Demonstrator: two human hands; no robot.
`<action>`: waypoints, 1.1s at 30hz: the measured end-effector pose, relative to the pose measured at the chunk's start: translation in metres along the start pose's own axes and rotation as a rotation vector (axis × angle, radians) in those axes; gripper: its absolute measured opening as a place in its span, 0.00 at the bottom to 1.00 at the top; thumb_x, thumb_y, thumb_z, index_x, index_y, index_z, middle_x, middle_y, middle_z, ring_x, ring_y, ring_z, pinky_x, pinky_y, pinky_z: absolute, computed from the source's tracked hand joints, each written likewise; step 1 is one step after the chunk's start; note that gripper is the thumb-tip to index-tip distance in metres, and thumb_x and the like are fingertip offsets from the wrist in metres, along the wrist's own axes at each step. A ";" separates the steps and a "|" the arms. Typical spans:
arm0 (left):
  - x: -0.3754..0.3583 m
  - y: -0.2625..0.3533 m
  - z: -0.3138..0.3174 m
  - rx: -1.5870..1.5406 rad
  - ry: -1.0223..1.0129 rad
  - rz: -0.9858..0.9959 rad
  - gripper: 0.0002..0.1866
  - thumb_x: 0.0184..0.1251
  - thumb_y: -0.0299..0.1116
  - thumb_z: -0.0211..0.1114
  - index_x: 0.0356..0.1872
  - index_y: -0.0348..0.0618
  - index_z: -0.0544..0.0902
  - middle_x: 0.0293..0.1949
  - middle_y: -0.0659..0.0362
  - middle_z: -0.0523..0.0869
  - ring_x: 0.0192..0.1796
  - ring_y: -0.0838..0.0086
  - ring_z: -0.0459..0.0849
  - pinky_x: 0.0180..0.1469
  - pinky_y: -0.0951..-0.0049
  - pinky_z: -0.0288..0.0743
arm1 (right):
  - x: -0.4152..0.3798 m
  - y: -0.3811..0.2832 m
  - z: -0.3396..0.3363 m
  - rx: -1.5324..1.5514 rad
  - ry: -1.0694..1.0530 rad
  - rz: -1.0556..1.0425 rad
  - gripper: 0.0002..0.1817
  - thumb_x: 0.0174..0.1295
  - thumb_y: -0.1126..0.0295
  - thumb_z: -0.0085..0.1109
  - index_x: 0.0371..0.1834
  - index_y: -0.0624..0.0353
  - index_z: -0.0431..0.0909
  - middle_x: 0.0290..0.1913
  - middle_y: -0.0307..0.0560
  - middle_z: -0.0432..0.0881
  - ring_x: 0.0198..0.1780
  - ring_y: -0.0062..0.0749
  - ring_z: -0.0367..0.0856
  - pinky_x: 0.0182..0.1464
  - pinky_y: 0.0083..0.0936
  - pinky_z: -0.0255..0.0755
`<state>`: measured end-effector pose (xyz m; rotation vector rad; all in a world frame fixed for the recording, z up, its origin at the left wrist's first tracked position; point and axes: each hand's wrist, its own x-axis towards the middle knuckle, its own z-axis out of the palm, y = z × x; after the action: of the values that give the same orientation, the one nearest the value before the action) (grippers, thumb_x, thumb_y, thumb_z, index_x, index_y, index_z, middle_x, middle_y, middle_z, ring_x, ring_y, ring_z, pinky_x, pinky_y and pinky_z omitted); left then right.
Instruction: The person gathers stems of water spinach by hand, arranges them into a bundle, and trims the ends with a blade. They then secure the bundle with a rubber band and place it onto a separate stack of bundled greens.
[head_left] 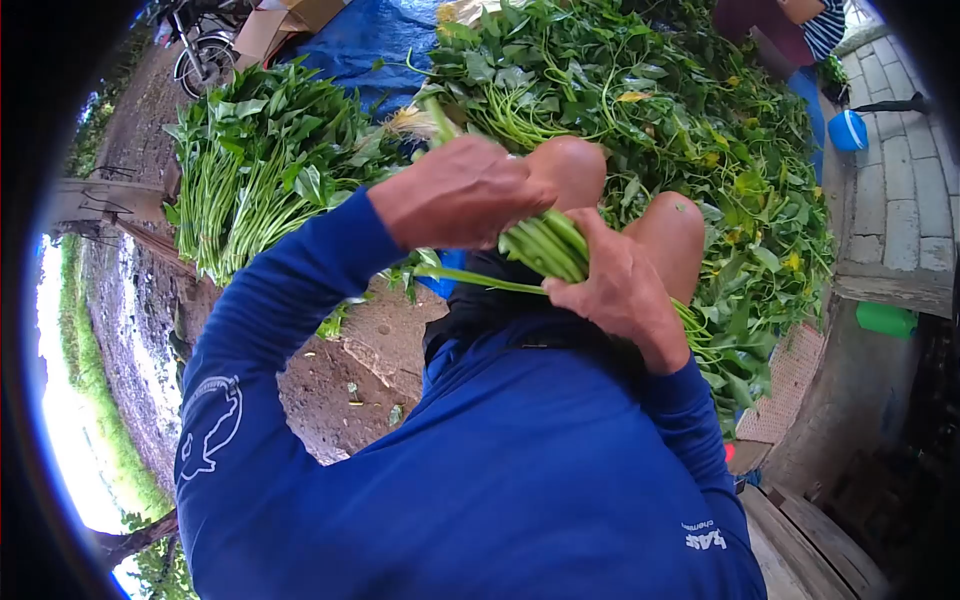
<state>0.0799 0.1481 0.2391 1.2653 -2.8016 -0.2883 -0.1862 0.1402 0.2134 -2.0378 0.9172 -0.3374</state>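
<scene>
My right hand (620, 285) is closed around a bunch of long-stemmed leafy greens (545, 248), which look like water spinach. The thick cut ends point left, and the leafy part trails under my right forearm. Just above and left of it, my left hand (465, 190) makes a fist, slightly blurred. Green stems (438, 118) stick out from the far side of this fist. One loose stem (480, 280) juts leftward from the bunch, below my left hand. Both hands are over my lap, close to my bare knees.
A large heap of leafy greens (620, 80) lies ahead and right. Stacked bundles (260, 190) stand at left on a blue tarp (360, 50). Beyond are a motorcycle (205, 60), cardboard (270, 40), a seated person (790, 25), a blue pail (847, 130) and a block wall (890, 180).
</scene>
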 end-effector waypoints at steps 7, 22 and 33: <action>0.022 -0.032 0.038 0.021 -0.001 0.057 0.21 0.58 0.31 0.78 0.51 0.45 0.80 0.42 0.53 0.85 0.48 0.53 0.89 0.49 0.51 0.81 | 0.005 0.030 0.030 -0.253 0.119 0.049 0.39 0.55 0.65 0.79 0.71 0.58 0.71 0.50 0.68 0.90 0.54 0.69 0.89 0.58 0.56 0.82; -0.176 0.060 0.152 -1.071 0.661 -1.106 0.44 0.69 0.44 0.77 0.82 0.36 0.72 0.80 0.45 0.76 0.83 0.54 0.72 0.84 0.53 0.65 | 0.030 0.024 0.029 -0.211 -0.100 0.369 0.39 0.54 0.70 0.74 0.73 0.58 0.70 0.47 0.65 0.90 0.51 0.56 0.92 0.58 0.44 0.84; 0.044 0.049 0.069 -1.442 0.818 -0.605 0.24 0.88 0.51 0.64 0.47 0.35 0.87 0.37 0.57 0.91 0.38 0.72 0.89 0.42 0.70 0.82 | 0.034 0.042 -0.070 0.723 -0.097 0.275 0.36 0.49 0.77 0.80 0.67 0.66 0.81 0.43 0.43 0.89 0.40 0.29 0.88 0.47 0.29 0.82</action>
<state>0.0058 0.1575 0.1795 1.2098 -0.9349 -1.1523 -0.2205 0.0586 0.2187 -1.2416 0.8429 -0.3506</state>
